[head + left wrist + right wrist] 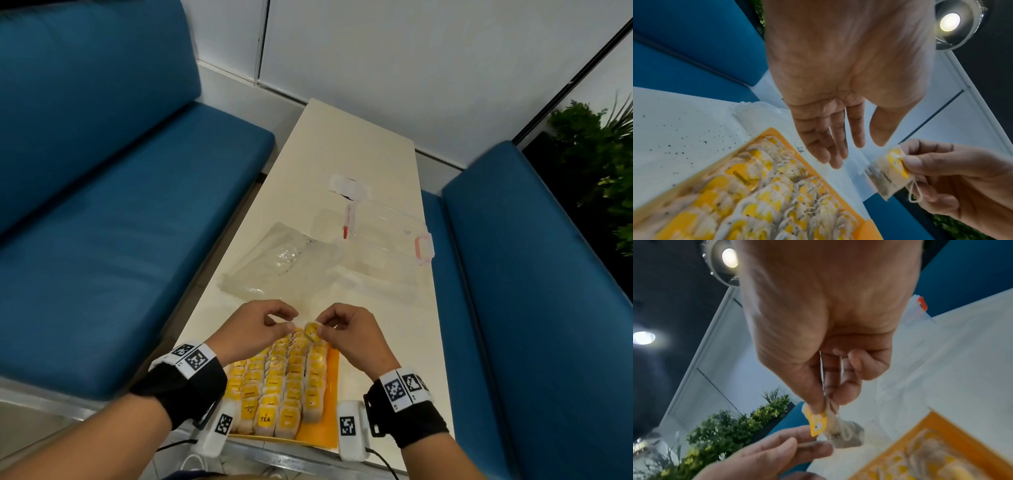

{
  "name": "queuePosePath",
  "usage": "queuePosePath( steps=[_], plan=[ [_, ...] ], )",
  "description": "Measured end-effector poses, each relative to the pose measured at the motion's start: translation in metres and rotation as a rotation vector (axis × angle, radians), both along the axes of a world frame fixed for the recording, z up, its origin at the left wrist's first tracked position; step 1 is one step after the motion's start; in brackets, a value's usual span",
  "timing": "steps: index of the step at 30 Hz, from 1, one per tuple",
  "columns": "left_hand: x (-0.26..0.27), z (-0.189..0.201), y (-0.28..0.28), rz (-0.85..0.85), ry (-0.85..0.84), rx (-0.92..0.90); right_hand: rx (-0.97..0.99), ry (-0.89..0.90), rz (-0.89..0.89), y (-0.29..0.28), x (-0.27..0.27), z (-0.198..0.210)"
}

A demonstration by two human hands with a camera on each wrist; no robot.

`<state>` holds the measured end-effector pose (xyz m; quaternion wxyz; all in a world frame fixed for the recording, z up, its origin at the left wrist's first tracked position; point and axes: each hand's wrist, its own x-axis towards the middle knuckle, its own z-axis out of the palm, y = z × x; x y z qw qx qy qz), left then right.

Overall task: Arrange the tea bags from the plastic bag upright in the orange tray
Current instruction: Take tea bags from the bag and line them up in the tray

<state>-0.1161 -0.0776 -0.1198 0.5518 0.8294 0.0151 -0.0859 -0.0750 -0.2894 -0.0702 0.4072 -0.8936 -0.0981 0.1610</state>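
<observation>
The orange tray (330, 423) lies at the table's near edge, filled with rows of upright tea bags (274, 387) with yellow tags. Above its far end my right hand (320, 327) pinches one tea bag (311, 331) by its yellow tag between thumb and forefinger. In the right wrist view the bag (846, 433) hangs below those fingers (825, 404), its string looping into the palm. My left hand (287, 320) hovers just left of it; its fingers (857, 151) are relaxed and hold nothing. The flattened clear plastic bag (284, 260) lies beyond the tray.
A clear lidded box with pink latches (387, 246) stands right of the plastic bag on the cream table (359, 147). Blue sofas (120, 222) flank the table on both sides. Dark tea crumbs speckle the tabletop (684, 138) beside the tray.
</observation>
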Motion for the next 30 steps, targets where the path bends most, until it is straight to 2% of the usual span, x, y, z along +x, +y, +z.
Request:
queuePosePath(
  steps=[3,7,12,23,30],
  plan=[
    [0.0,-0.01,0.003,0.032,-0.062,0.214,-0.158,0.004,0.087,-0.007,-0.012,-0.007],
    [-0.002,-0.028,0.006,-0.052,-0.057,0.421,-0.33,0.067,0.213,-0.017,-0.031,-0.017],
    [-0.007,-0.034,0.003,-0.106,-0.05,0.49,-0.402,0.149,0.271,-0.024,-0.049,-0.025],
    [-0.008,-0.036,0.002,-0.112,-0.066,0.502,-0.545,0.25,0.482,-0.028,-0.057,-0.03],
    [-0.008,-0.032,0.002,-0.13,-0.074,0.511,-0.66,0.14,0.375,-0.022,-0.06,-0.053]
  ],
)
